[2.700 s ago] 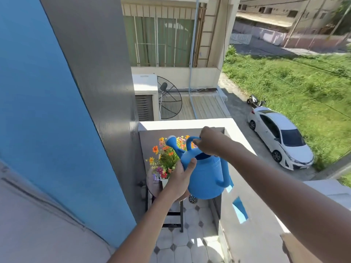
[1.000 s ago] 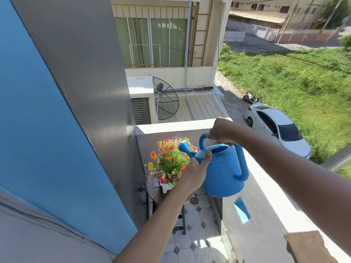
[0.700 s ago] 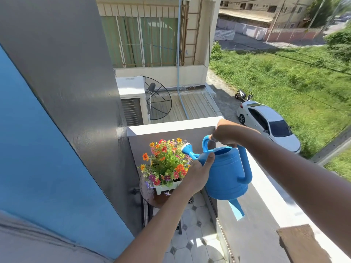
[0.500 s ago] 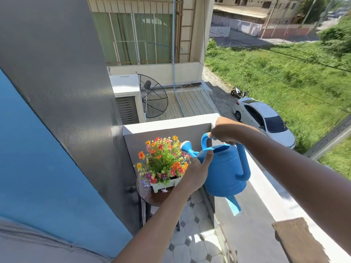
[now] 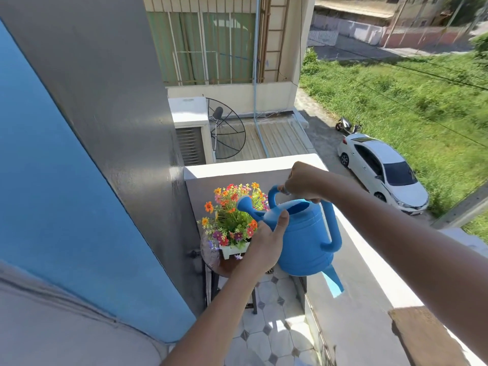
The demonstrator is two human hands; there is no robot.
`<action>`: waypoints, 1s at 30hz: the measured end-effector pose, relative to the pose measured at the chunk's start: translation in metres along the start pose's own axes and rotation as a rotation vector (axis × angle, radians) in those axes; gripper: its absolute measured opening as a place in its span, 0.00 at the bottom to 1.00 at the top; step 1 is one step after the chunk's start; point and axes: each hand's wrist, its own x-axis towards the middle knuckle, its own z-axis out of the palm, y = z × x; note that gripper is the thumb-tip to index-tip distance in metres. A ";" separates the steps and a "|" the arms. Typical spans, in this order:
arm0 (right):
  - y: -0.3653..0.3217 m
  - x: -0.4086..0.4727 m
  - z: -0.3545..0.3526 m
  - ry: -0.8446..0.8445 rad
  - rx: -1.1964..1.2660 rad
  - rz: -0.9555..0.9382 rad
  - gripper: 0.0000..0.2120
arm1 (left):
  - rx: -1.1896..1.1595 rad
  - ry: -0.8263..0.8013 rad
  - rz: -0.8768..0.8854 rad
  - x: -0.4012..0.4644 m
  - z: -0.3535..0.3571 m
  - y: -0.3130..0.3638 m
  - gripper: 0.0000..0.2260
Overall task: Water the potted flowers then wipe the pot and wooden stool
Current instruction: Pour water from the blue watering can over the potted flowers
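A blue watering can (image 5: 306, 239) hangs in the air over the balcony corner, its rose spout (image 5: 244, 204) over the flowers. My right hand (image 5: 303, 180) grips its top handle. My left hand (image 5: 266, 244) presses against the can's left side below the spout. The orange, red and purple flowers (image 5: 232, 215) stand in a small white pot (image 5: 233, 250) on a round wooden stool (image 5: 214, 262), partly hidden behind my left hand. No water stream is visible.
A grey and blue wall (image 5: 105, 154) closes the left side. The white balcony parapet (image 5: 369, 273) runs along the right and behind the stool. A brown board (image 5: 427, 336) lies on the parapet at lower right. Tiled floor (image 5: 272, 328) lies below.
The watering can has tilted back toward level and its spout sits a little higher over the flowers. Both hands keep their hold. My head view has shifted slightly.
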 end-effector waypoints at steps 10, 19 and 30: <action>-0.029 -0.009 0.028 -0.049 -0.019 -0.099 0.13 | -0.026 0.110 -0.082 -0.032 -0.022 -0.024 0.39; -0.025 -0.030 0.030 -0.090 0.078 -0.122 0.11 | 0.055 0.073 -0.102 -0.056 -0.018 -0.024 0.29; 0.013 -0.039 0.020 -0.043 -0.031 0.057 0.13 | 0.087 -0.010 -0.069 -0.052 0.024 -0.013 0.40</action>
